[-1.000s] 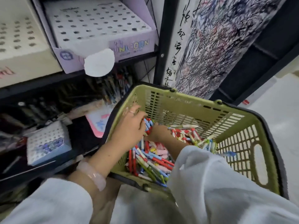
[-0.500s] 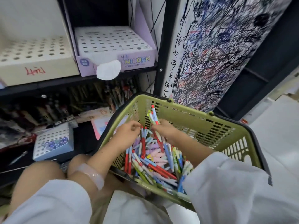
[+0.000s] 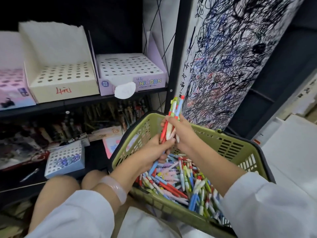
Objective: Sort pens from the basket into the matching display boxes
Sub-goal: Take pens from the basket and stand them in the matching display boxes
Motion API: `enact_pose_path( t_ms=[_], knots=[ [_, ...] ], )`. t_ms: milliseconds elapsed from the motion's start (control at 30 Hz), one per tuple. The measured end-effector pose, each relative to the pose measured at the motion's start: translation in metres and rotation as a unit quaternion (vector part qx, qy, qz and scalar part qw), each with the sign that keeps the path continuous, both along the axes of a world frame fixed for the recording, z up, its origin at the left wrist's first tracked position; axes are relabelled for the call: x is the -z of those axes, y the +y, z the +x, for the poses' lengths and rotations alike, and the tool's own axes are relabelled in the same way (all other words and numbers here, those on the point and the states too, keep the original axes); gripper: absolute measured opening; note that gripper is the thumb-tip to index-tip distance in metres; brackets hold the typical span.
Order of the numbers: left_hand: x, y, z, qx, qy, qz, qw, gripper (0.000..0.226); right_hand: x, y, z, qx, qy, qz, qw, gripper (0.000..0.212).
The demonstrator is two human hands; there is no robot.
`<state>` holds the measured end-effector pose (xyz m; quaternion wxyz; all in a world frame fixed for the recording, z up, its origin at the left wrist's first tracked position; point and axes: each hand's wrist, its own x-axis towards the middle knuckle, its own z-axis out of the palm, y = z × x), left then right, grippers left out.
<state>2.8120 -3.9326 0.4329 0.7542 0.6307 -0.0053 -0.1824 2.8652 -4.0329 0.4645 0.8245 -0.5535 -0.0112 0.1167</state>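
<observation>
A green plastic basket (image 3: 228,143) sits on my lap, holding a heap of coloured pens (image 3: 180,176). Above its far left corner my right hand (image 3: 181,133) grips a bunch of pens (image 3: 173,114) upright, their red, green and blue tops sticking up. My left hand (image 3: 154,148) holds the lower ends of the same bunch from below. On the upper shelf stand display boxes with hole grids: a purple UNICORN box (image 3: 130,73), a cream box (image 3: 61,78) with red writing, and a pink box (image 3: 12,86) at the left edge.
The lower shelf holds a small blue-white hole box (image 3: 64,158) with some glittery pens, more dark pens behind it and a loose pen (image 3: 29,175). A black shelf post (image 3: 173,66) and a scribbled test-paper panel (image 3: 231,57) rise behind the basket. My knees are below left.
Both hands have risen out of the pen heap with a bunch of pens, now held upright above the basket's corner. The view has tilted up, showing more of the upper shelf.
</observation>
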Motion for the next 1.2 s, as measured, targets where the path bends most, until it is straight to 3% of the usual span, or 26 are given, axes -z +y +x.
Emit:
enact_pose_path(
  t_ms=[167,267,433,567,700,800,900,1067,1200],
  knots=[
    [0.003,0.012,-0.008,0.056,-0.014,0.140,0.989,0.003,-0.020,-0.017,0.014,0.049,0.026,0.037,0.998,0.007],
    [0.007,0.022,-0.009,0.007,0.007,0.239,0.971,0.013,-0.024,-0.027,0.022,0.094,0.022,0.035,0.995,0.004],
    [-0.001,0.028,-0.010,-0.017,0.023,0.289,0.957,0.021,-0.018,-0.025,0.015,0.127,-0.022,-0.029,0.991,0.005],
    [-0.011,0.037,-0.014,-0.037,0.076,0.211,0.974,0.026,-0.024,-0.027,0.016,0.157,-0.050,-0.048,0.985,0.010],
    [-0.023,0.035,-0.010,-0.065,0.047,0.123,0.989,0.020,-0.016,-0.014,0.002,0.021,-0.005,-0.154,0.988,0.024],
    [-0.025,0.030,-0.009,-0.018,0.038,0.104,0.994,0.021,-0.007,0.006,-0.014,-0.052,0.033,-0.155,0.986,0.009],
    [-0.022,0.032,-0.014,0.005,0.038,0.083,0.996,0.029,-0.003,0.018,-0.018,-0.044,0.013,-0.142,0.989,0.001],
    [-0.017,0.036,-0.005,-0.127,0.000,-0.004,0.992,0.031,0.004,0.025,-0.031,-0.090,-0.056,-0.200,0.974,0.009],
    [-0.020,0.033,0.001,-0.176,0.027,-0.067,0.982,0.037,0.003,0.037,-0.039,-0.136,-0.015,-0.126,0.983,0.012]
  ],
)
